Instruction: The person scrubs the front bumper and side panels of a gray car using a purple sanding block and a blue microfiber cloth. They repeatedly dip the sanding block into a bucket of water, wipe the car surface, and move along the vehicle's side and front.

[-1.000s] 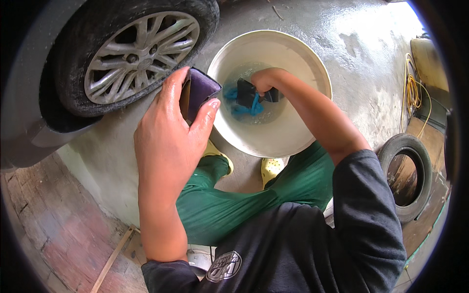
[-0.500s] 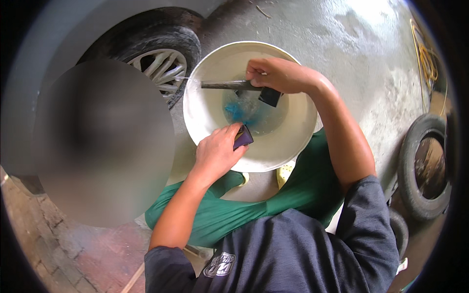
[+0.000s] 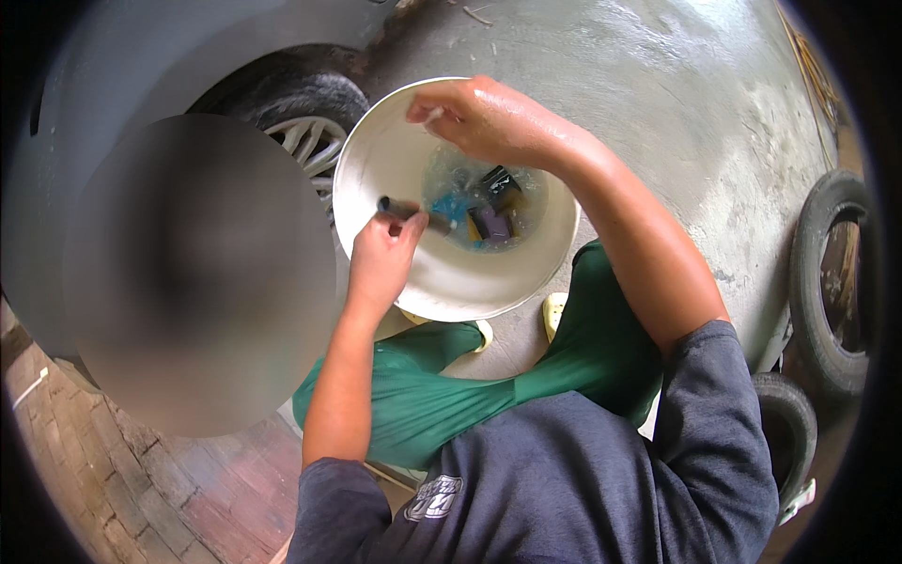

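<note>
A large off-white bucket (image 3: 362,174) stands between my knees, with soapy water (image 3: 451,169) in its bottom. My left hand (image 3: 381,263) is closed on a dark handle (image 3: 399,206) over the bucket's left side; the handle's lower end slants into the water. In the water lie a purple sponge (image 3: 492,223), a black block with a yellowish side (image 3: 503,184) and something blue (image 3: 449,206). Whether the handle joins the black block, I cannot tell. My right hand (image 3: 484,122) is above the bucket's far rim, wet, with loosely bent fingers and nothing seen in them.
At the left stands a grey vehicle with a wheel (image 3: 305,113) close to the bucket. A large grey blurred patch (image 3: 202,273) covers the left side. Loose tyres (image 3: 803,282) lie at the right, below a coiled yellow hose (image 3: 813,75). The concrete floor (image 3: 658,122) is wet.
The right hand has let go of the dark handle and moved up and left. The left hand has dropped the purple sponge into the water and now grips a dark handle.
</note>
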A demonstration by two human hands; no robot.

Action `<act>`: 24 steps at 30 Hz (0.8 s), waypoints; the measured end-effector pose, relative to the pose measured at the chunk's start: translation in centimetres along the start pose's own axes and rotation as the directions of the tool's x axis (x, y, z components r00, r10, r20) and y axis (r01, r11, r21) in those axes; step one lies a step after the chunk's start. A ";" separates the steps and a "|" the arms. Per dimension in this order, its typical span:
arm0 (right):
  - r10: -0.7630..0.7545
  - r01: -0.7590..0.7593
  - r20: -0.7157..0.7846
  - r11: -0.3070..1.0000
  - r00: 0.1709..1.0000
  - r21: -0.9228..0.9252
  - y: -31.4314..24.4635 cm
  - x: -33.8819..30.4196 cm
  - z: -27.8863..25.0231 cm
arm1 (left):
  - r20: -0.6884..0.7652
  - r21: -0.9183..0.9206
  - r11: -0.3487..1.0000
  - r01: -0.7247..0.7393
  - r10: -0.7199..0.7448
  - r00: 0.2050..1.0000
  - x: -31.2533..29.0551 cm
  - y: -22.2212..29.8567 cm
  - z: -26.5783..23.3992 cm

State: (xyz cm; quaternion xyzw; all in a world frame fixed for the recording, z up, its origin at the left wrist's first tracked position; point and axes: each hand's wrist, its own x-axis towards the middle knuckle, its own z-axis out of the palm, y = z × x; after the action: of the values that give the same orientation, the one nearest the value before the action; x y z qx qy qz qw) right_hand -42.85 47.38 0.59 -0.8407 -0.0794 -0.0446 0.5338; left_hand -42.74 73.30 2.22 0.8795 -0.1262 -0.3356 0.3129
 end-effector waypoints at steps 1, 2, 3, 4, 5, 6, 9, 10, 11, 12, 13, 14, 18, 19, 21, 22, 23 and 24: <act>-0.025 0.023 -0.109 0.999 0.994 -0.026 -0.2 0.1 -0.3 | -0.004 0.269 0.963 0.010 -0.009 1.000 -0.3 -0.1 0.3; -0.052 0.040 -0.217 0.998 0.975 -0.058 -0.3 0.3 -0.5 | -0.012 0.518 0.855 0.016 -0.011 1.000 -0.9 -0.1 0.7; -0.083 0.056 -0.314 0.994 0.946 -0.093 -0.3 0.3 -0.7 | 0.024 0.662 0.749 0.028 -0.059 0.998 -1.1 0.3 1.3; -0.162 0.083 -0.381 0.973 0.910 -0.217 0.1 0.1 -0.9 | 0.070 0.706 0.708 0.027 -0.108 0.992 -0.5 1.4 2.1; -0.246 0.095 -0.433 0.935 0.867 -0.341 0.9 0.0 -1.0 | 0.123 0.693 0.713 -0.107 0.029 0.992 1.2 1.9 3.3; -0.335 0.107 -0.465 0.887 0.819 -0.449 1.7 -0.1 -0.5 | 0.163 0.678 0.701 -0.222 0.151 0.975 3.1 1.9 4.3; -0.122 -0.044 -0.311 0.878 0.942 -0.478 3.1 0.7 2.0 | 0.319 0.706 0.617 -0.347 0.161 0.934 14.1 -2.5 7.9; 0.006 -0.134 -0.248 0.854 0.969 -0.502 3.4 -0.1 1.8 | 0.365 0.702 0.607 -0.374 0.145 0.920 16.9 -2.6 10.3; 0.069 -0.153 -0.189 0.863 0.980 -0.482 2.6 0.1 1.6 | 0.387 0.717 0.591 -0.371 0.106 0.916 19.1 -3.2 11.8; 0.081 -0.173 -0.212 0.868 0.974 -0.466 3.0 -0.5 1.1 | 0.422 0.708 0.586 -0.394 0.096 0.902 21.2 -3.0 14.5; 0.078 -0.176 -0.229 0.878 0.970 -0.445 3.0 -0.6 1.1 | 0.437 0.708 0.584 -0.396 0.077 0.896 22.4 -3.3 16.0; 0.074 -0.176 -0.245 0.888 0.967 -0.424 3.0 -0.5 1.1 | 0.444 0.713 0.582 -0.391 0.056 0.894 23.5 -3.7 17.0; 0.061 -0.177 -0.282 0.896 0.958 -0.407 2.5 -0.8 1.1 | 0.479 0.704 0.601 -0.378 -0.010 0.878 25.4 -4.5 19.8; 0.048 -0.172 -0.292 0.893 0.955 -0.415 2.9 -1.0 1.3 | 0.497 0.696 0.607 -0.384 -0.022 0.867 25.3 -4.5 20.7; 0.032 -0.172 -0.314 0.887 0.949 -0.429 3.1 -1.0 1.6 | 0.523 0.681 0.620 -0.391 -0.037 0.852 25.0 -4.7 21.5; 0.014 -0.162 -0.323 0.884 0.946 -0.439 3.0 -0.9 1.5 | 0.528 0.674 0.629 -0.388 -0.042 0.848 24.8 -4.6 21.5; 0.002 -0.156 -0.325 0.881 0.946 -0.447 2.8 -0.8 1.3 | 0.532 0.669 0.633 -0.389 -0.042 0.846 24.8 -4.5 21.6; 0.000 -0.153 -0.326 0.884 0.945 -0.442 2.9 -0.8 1.4 | 0.539 0.667 0.639 -0.384 -0.058 0.840 24.5 -4.9 21.7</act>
State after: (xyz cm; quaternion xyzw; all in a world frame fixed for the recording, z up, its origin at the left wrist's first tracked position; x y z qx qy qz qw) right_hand -43.16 47.40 -2.74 -0.9276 0.0538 -0.1750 0.3256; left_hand -39.01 56.42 -25.99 0.7892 -0.4146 -0.4429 -0.0957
